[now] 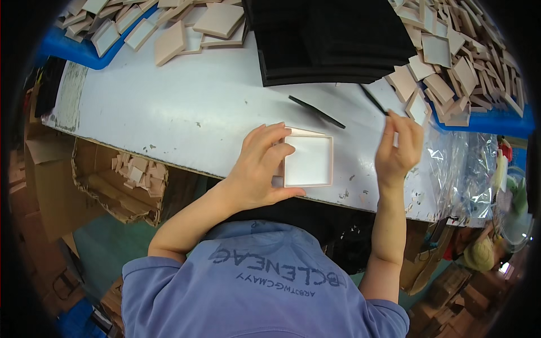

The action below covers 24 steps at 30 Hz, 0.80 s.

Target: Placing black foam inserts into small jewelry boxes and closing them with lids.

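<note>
Left hand grips shallow white-lined box, fingers over its left wall, thumb along near side; box is open side up, close to the near edge of the white table. Right hand, right of box, pinches near end of thin black strip. Loose black strip lies just beyond box. Black stack sits far middle.

Left head-worn fisheye, close above, facing steeply down; counter mid-frame, wearer's shirt at lower edge.
</note>
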Available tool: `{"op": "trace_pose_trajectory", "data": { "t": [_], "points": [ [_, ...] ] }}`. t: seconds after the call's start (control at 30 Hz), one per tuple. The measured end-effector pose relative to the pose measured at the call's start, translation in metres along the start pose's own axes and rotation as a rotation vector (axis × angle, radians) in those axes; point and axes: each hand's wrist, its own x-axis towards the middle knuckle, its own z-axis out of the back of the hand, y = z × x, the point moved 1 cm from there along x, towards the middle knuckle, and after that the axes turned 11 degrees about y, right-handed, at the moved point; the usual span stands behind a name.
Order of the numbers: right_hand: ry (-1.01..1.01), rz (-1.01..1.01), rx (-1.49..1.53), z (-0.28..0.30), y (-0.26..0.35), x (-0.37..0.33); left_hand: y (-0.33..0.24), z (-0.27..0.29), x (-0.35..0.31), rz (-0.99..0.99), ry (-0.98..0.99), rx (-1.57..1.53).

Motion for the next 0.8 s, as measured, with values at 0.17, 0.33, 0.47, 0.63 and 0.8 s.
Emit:
{"op": "trace_pose_trajectory", "data": {
  "t": [0.17,0.33,0.47,0.63,0.8],
  "points": [
    [0.284,0.344,0.143,0.01,0.043,-0.015,0.005,-0.006,-0.002,-0.001,-0.015,0.013],
    [0.618,0.445,0.326,0.008,0.057,-0.004,0.007,-0.007,-0.004,0.044,-0.013,-0.021],
    [0.776,0.373,0.518,0.004,0.058,-0.006,0.005,-0.003,0.005,0.038,0.017,0.017],
    [0.526,0.021,0.507,0.006,-0.008,0.005,0.002,0.008,0.004,0.137,0.132,0.085],
    [0.426,-0.362,-0.413,0.008,-0.151,-0.044,0.002,0.005,0.008,0.078,0.107,0.077]
  ]
}}
